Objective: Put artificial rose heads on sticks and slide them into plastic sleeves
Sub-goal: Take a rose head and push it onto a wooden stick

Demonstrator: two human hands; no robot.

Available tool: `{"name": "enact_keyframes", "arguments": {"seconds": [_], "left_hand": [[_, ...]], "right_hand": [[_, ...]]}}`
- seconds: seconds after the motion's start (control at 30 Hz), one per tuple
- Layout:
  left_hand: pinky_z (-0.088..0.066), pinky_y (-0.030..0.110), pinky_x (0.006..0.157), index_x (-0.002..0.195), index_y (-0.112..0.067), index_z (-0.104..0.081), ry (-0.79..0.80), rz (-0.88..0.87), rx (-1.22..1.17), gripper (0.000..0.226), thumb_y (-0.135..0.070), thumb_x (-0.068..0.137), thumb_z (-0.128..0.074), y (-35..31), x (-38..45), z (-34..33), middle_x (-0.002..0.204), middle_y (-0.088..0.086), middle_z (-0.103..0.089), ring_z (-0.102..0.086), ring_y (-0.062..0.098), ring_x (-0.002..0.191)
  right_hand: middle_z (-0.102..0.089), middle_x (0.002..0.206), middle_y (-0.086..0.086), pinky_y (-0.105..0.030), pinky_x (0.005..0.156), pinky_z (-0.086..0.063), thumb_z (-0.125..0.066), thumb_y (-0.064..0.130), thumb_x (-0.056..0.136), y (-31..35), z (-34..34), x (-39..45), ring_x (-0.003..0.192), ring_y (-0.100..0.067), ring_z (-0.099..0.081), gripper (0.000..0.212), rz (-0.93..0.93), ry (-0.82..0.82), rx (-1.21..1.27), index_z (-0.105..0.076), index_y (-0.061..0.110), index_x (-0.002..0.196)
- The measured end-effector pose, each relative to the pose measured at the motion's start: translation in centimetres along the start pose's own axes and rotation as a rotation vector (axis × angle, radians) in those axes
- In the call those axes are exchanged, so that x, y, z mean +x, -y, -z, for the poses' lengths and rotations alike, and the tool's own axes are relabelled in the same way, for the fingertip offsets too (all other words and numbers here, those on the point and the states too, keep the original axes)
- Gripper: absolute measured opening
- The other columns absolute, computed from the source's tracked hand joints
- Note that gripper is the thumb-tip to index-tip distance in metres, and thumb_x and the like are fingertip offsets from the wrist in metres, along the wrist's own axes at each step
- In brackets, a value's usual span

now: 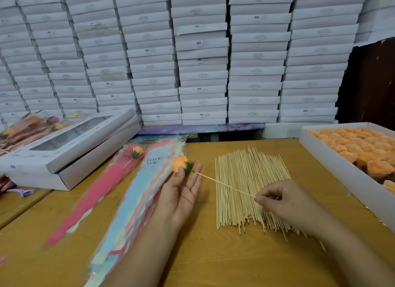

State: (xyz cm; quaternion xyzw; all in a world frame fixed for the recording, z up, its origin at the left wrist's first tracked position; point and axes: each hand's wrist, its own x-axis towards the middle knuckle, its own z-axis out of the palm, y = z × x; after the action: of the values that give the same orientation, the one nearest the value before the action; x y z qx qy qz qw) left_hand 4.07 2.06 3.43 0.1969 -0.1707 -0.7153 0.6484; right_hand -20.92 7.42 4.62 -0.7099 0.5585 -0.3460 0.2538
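An orange rose head (179, 163) with a green base sits on the tip of a thin wooden stick (224, 185). My left hand (181, 190), palm up, holds the rose head between thumb and fingertips. My right hand (286, 198) pinches the stick's other end above the spread pile of sticks (245, 186). To the left lies a fanned stack of plastic sleeves (136, 192) printed "LOVE YOU". A pink sleeve (100, 190) beside it holds a finished rose (136, 151).
A white tray (333, 167) of orange rose heads stands at the right edge of the wooden table (213, 254). A windowed white box (64, 150) lies at left, with sleeved roses (27, 126) behind it. Stacked white boxes (201, 58) wall the back.
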Motion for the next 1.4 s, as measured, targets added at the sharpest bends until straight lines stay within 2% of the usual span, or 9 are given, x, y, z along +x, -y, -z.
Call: {"name": "enact_keyframes", "arguments": {"seconds": [0.13,0.37,0.57,0.73,0.9,1.03,1.13,1.3,1.4], "left_hand": [[-0.057,0.045,0.087,0.119,-0.002,-0.059,0.001,-0.003,0.003,0.037,-0.006,0.083,-0.057,0.1,-0.1,0.0,0.123,0.014,-0.070,-0.073,0.029,0.102],[-0.057,0.046,0.088,0.123,-0.001,-0.057,0.001,0.007,-0.003,0.041,-0.005,0.082,-0.056,0.4,-0.2,0.0,0.125,0.016,-0.069,-0.072,0.031,0.104],[-0.061,0.045,0.080,0.120,0.002,-0.057,-0.051,-0.007,-0.067,0.030,0.000,0.090,-0.052,0.2,-0.2,0.0,0.118,0.021,-0.071,-0.074,0.032,0.098],[-0.061,0.041,0.084,0.118,0.002,-0.057,-0.084,-0.034,-0.070,0.023,0.000,0.097,-0.048,0.3,-0.1,0.2,0.110,0.020,-0.073,-0.075,0.029,0.095],[-0.060,0.041,0.081,0.115,0.002,-0.058,-0.099,-0.038,-0.058,0.020,0.001,0.099,-0.046,0.4,-0.1,0.1,0.106,0.019,-0.075,-0.076,0.028,0.092],[-0.062,0.041,0.083,0.117,0.001,-0.057,-0.103,-0.034,-0.044,0.021,0.000,0.099,-0.046,0.5,-0.2,0.1,0.106,0.019,-0.075,-0.076,0.027,0.093],[-0.062,0.040,0.082,0.119,0.001,-0.057,-0.099,-0.031,-0.044,0.022,0.000,0.099,-0.046,0.6,-0.3,0.1,0.104,0.020,-0.075,-0.075,0.027,0.093],[-0.059,0.041,0.085,0.119,0.002,-0.057,-0.096,-0.029,-0.050,0.023,0.000,0.098,-0.047,0.5,-0.3,0.1,0.106,0.020,-0.075,-0.075,0.027,0.093],[-0.054,0.043,0.085,0.118,0.002,-0.057,-0.101,-0.030,-0.059,0.022,0.000,0.098,-0.048,0.4,-0.2,0.1,0.106,0.021,-0.074,-0.075,0.028,0.094]], "right_hand": [[-0.071,0.067,0.011,-0.017,0.054,-0.045,-0.068,0.028,0.092,-0.1,-0.1,0.1,0.056,-0.005,-0.062,0.028,-0.001,0.009,-0.012,-0.074,0.041,0.068],[-0.072,0.071,0.014,-0.013,0.055,-0.043,-0.068,0.027,0.092,0.0,-0.6,0.0,0.064,0.001,-0.064,0.022,-0.020,0.003,-0.020,-0.075,0.030,0.072],[-0.073,0.071,0.013,-0.020,0.055,-0.044,-0.070,0.029,0.091,0.1,-1.6,0.0,0.051,0.001,-0.060,0.007,-0.065,-0.006,0.017,-0.068,0.032,0.085],[-0.070,0.069,0.015,-0.020,0.056,-0.048,-0.075,0.031,0.086,0.3,-2.2,0.0,0.060,-0.002,-0.065,0.017,-0.074,-0.087,-0.026,-0.068,0.029,0.071],[-0.069,0.066,0.019,-0.014,0.044,-0.042,-0.064,0.024,0.096,0.7,-2.4,-0.4,0.044,-0.001,-0.056,0.025,-0.024,-0.042,-0.042,-0.065,0.025,0.071],[-0.066,0.062,0.013,-0.015,0.049,-0.043,-0.056,0.024,0.100,0.9,-2.4,-0.6,0.046,0.000,-0.056,0.032,0.003,-0.026,-0.126,-0.060,0.027,0.068],[-0.062,0.060,0.004,-0.022,0.054,-0.046,-0.051,0.025,0.102,0.8,-2.5,-0.6,0.053,-0.006,-0.057,0.037,0.027,-0.018,-0.202,-0.053,0.033,0.066],[-0.062,0.067,0.007,-0.035,0.067,-0.052,-0.047,0.026,0.103,0.6,-3.0,-0.7,0.065,-0.015,-0.063,0.035,0.015,0.033,-0.230,-0.051,0.036,0.070],[-0.068,0.066,0.004,-0.025,0.062,-0.049,-0.051,0.028,0.102,1.0,-2.9,-0.7,0.060,-0.006,-0.062,0.032,0.005,0.051,-0.161,-0.059,0.033,0.071]]}}
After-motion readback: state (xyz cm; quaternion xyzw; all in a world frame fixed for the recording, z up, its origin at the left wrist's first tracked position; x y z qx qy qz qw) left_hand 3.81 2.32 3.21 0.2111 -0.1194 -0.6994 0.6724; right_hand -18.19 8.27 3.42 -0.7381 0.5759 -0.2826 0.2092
